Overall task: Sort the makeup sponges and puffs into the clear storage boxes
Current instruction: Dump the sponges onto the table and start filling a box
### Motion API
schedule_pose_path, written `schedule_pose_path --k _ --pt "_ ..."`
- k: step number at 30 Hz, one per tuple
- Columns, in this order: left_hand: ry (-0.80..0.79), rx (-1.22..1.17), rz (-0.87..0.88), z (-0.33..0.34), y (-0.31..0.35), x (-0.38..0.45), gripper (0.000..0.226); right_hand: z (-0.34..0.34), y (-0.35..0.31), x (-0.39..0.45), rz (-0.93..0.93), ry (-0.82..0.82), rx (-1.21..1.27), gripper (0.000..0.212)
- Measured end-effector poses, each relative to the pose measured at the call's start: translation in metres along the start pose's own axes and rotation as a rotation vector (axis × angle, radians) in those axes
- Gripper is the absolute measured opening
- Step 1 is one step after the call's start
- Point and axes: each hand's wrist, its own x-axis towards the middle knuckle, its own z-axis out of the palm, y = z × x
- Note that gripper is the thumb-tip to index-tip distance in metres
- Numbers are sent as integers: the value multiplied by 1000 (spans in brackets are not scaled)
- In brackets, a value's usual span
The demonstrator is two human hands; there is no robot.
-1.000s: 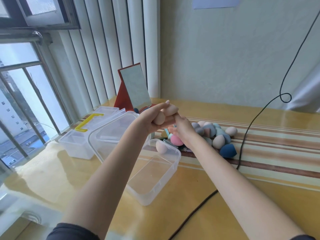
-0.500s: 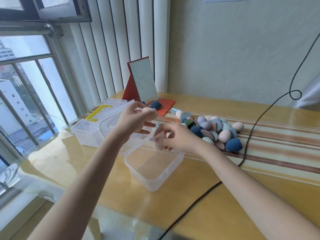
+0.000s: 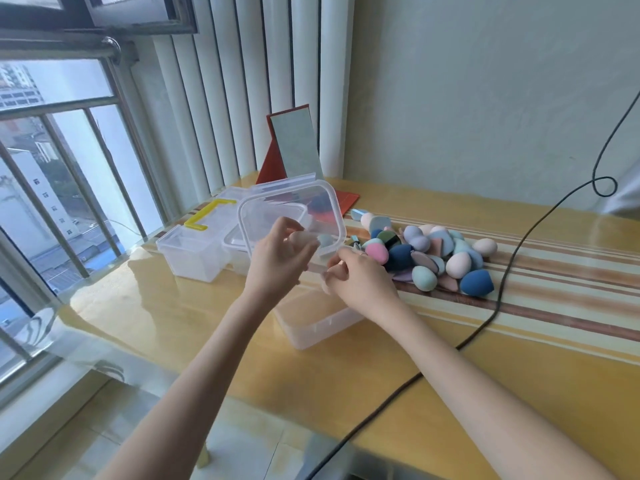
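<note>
A clear storage box (image 3: 313,329) stands open at mid-table, its lid (image 3: 294,206) tilted up behind it. My left hand (image 3: 277,261) hovers over the box's back edge and pinches a pale beige sponge (image 3: 300,237) in its fingertips. Just to the right, my right hand (image 3: 360,277) is over the box's right rim with its fingers curled; whether it holds anything is hidden. A pile of makeup sponges and puffs (image 3: 433,258) in blue, pink, beige and mint lies on the striped cloth right of the box.
A second clear box with a yellow handle (image 3: 194,256) sits to the left, near the window. A mirror on a red stand (image 3: 294,148) leans at the back. A black cable (image 3: 498,299) runs across the table's right half. The table's near edge is by my forearms.
My left hand has come down and left with the beige sponge, from above the pile to over the open box. My right hand has drawn back from the pile to the box's rim.
</note>
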Motion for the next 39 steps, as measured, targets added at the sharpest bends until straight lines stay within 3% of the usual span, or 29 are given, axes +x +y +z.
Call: schedule_pose_path --k 3,6,12,16,19,24,27,33,35,39 --pt "74 -209 -29 -4 1 4 26 -12 -6 8 18 -310 319 31" --pt "158 -274 -37 -4 -2 2 23 -11 -22 14 -48 -453 365 36" --pt "264 -281 26 -5 -4 -2 15 21 -27 19 -87 -438 235 24" --pt "213 -161 102 -4 -20 -6 14 29 -27 19 -67 -339 310 17" --pt "163 19 164 -6 -26 -10 30 27 -26 21 -34 -282 344 27" --pt "-43 376 225 -11 -15 -15 30 27 -28 22 -62 -351 204 22" --pt "-133 468 221 -16 -11 -12 32 16 -26 17 -8 -459 421 19" --pt "-247 575 250 -20 -9 -11 32 -11 -10 18 140 -737 909 38" --pt "-278 617 290 -20 -10 -9 35 -22 -6 19 226 -701 953 43" --pt "-309 664 341 -19 -10 -8 35 -24 -5 17 209 -516 800 38"
